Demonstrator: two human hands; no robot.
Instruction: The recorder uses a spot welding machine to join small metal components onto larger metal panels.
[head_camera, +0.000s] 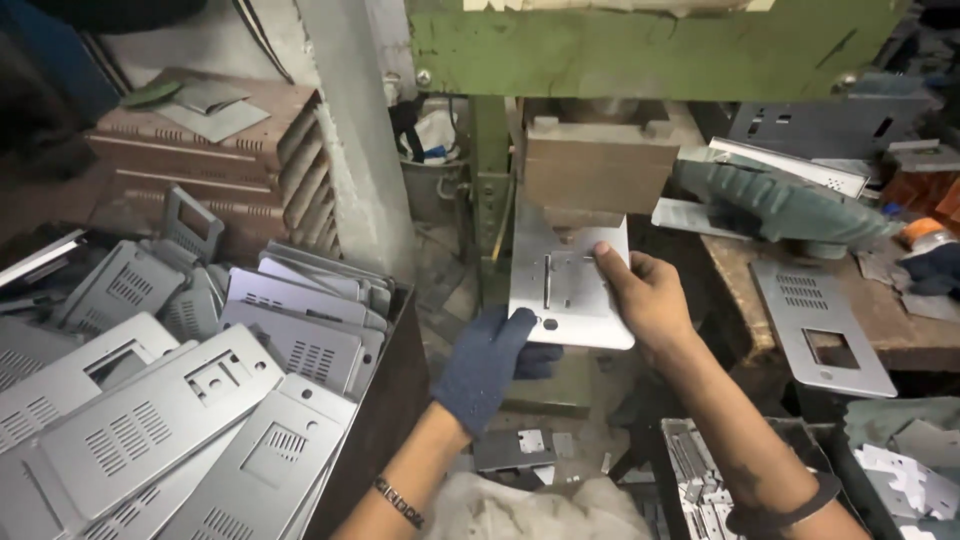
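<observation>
At centre frame, both hands are on one flat metal plate (568, 290), pale grey with slots and small holes punched through it. The plate sits under the brown block (598, 165) of a green press (640, 45), its upper edge tucked beneath the block.

Left hand (490, 365), in a dark blue glove: the grip is closed on the plate's lower left corner, thumb on top by a small round hole, fingers curled beneath. How firmly it pinches cannot be judged from this angle.

Right hand (645, 295), bare: the grip is only partly closed. The forefinger lies stretched across the plate's upper face, pressing on it, while the remaining fingers wrap the right edge.

At lower left of the frame, a bin (385, 400) holds a heap of stacked grey panels (180, 410) with vent slots and square cut-outs. At right, a similar vented panel (820, 325) lies flat on a wooden counter (900, 335), well apart from the hands. Small punched offcuts (700, 470) fill a tray at lower right.
</observation>
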